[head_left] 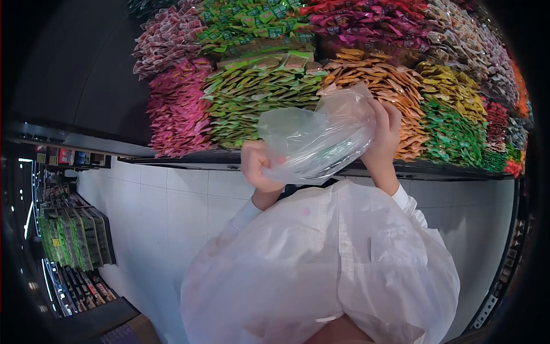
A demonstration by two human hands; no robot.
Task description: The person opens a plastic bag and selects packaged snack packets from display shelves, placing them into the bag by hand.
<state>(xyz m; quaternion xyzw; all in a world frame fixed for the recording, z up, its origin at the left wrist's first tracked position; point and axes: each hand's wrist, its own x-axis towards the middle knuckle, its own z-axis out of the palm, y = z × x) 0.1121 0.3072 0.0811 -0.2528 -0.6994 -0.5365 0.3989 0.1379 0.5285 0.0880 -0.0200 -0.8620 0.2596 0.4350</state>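
A clear plastic bag (321, 137) is stretched between my two hands, in front of my chest. My left hand (260, 166) is closed in a fist on the bag's lower left edge. On the other side, my right hand (385, 135) grips the bag's right edge, its fingers curled and partly behind the plastic. The bag looks crumpled and see-through, and I make out no goods in it. Just past it lie green packets (260, 94) and orange packets (381, 80) in dense stacks.
More small packets fill the display: pink packets (180, 109) at left, dark green packets (455, 135) and yellow packets (450, 89) at right. The shelf's dark front edge (195, 159) runs before me. A rack of green goods (71, 238) stands far left on the tiled floor (143, 212).
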